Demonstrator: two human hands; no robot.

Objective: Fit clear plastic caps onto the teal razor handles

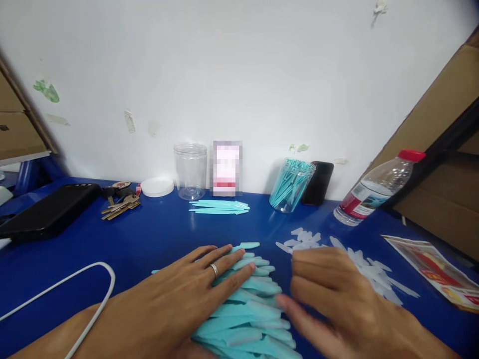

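A heap of teal eyebrow razors [258,311] lies in front of me, their capped ends pointing right. Across its left side rests my left hand [202,284], fingers spread and flat on the razors, a ring on one finger. My right hand [329,289] is at the heap's right side with its fingers curled under. Its thumb tip is close to the razor ends; whether it touches them I cannot tell. Anything inside the curled fingers is hidden. Behind and right of that hand lie loose translucent white blade caps [374,274]. A few teal razors [219,207] lie apart farther back.
Along the wall stand a clear jar [190,172], a phone-like screen [226,169], a jar of teal sticks [290,187], and a dark phone [318,183]. A tilted-looking water bottle [368,194] and a leaflet [434,269] are right. Left: keys [121,205], white lid [157,187], black case [52,209], white cable [107,279].
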